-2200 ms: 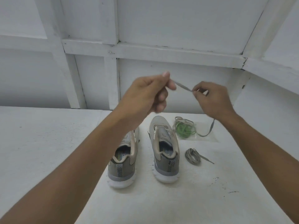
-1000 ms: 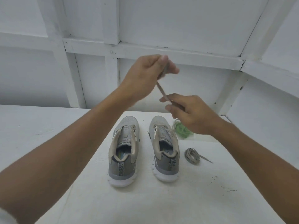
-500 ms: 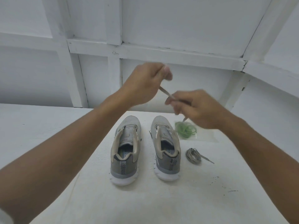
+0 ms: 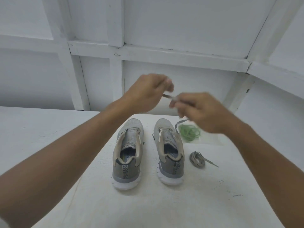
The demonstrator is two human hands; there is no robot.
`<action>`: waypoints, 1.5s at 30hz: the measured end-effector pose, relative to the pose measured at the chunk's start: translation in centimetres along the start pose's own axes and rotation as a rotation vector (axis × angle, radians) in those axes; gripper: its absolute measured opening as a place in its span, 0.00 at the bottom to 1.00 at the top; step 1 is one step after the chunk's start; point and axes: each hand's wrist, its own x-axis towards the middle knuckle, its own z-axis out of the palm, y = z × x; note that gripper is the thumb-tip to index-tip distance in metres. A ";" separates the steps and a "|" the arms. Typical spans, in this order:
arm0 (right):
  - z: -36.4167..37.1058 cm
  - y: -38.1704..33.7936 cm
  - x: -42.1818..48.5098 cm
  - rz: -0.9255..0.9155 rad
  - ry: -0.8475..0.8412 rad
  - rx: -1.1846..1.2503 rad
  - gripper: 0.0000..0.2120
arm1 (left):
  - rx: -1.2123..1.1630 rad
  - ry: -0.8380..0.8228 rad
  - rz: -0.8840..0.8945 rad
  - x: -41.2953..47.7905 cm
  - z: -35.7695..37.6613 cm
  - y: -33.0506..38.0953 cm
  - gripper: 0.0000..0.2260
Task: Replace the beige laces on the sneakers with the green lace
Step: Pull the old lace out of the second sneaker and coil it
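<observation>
A beige lace (image 4: 168, 96) spans the short gap between two raised hands. The left hand (image 4: 148, 91) pinches one end with curled fingers, and the right hand (image 4: 202, 111) grips the rest, a tail drooping beneath it. Below, on the white table (image 4: 164, 208), stand the left sneaker (image 4: 127, 155) and right sneaker (image 4: 169, 152), heels toward the camera. Just right of them the green lace (image 4: 190, 132) lies coiled with a clear bag (image 4: 210, 139) (in it or on it, I cannot tell). A second beige lace (image 4: 197, 159) is bundled nearer. Both hands are blurred, their fingertips indistinct.

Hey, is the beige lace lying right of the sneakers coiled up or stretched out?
Coiled up. The beige lace sits in a small bundle on the table, one end trailing out rightward.
</observation>
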 end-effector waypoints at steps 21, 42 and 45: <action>-0.1 0.4 0.1 0.061 0.179 0.011 0.11 | -1.100 -0.334 -0.165 -2.9 0.5 2.0 0.21; 5.0 -0.5 -2.9 0.165 0.189 0.190 0.06 | -1.225 0.120 -0.468 -2.9 2.9 0.9 0.19; 4.0 -1.1 -3.0 0.194 0.226 0.225 0.06 | -1.154 0.124 -0.492 -3.4 3.3 0.6 0.19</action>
